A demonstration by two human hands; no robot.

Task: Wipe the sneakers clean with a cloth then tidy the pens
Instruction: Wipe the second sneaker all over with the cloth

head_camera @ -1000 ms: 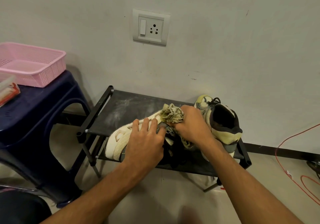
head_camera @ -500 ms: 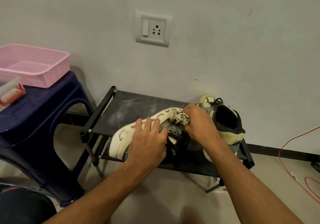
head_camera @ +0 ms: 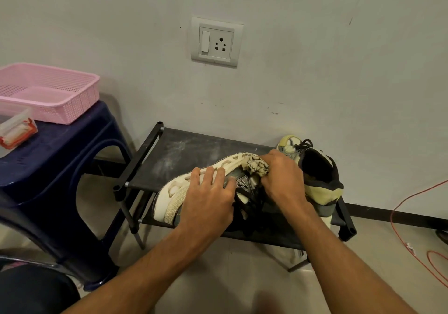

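Note:
A sneaker (head_camera: 174, 192) with a cream sole and grey-black upper lies on its side on the black shoe rack (head_camera: 155, 168). My left hand (head_camera: 208, 197) rests on it, fingers curled over the sole edge, holding it steady. My right hand (head_camera: 283, 178) grips a crumpled beige cloth (head_camera: 254, 165) and presses it against the sneaker's upper near the sole. A second sneaker (head_camera: 317, 175), black and pale yellow, stands upright just right of my right hand. No pens are visible.
A dark blue plastic stool (head_camera: 60, 158) stands at the left with a pink basket (head_camera: 48, 93) and a clear red-clipped box (head_camera: 17, 129) on it. A wall socket (head_camera: 217, 42) sits above the rack. A red cable (head_camera: 407, 229) trails on the floor at right.
My right hand has slid the cloth down and back along the sneaker's side near the sole. My left hand keeps its hold in the same spot.

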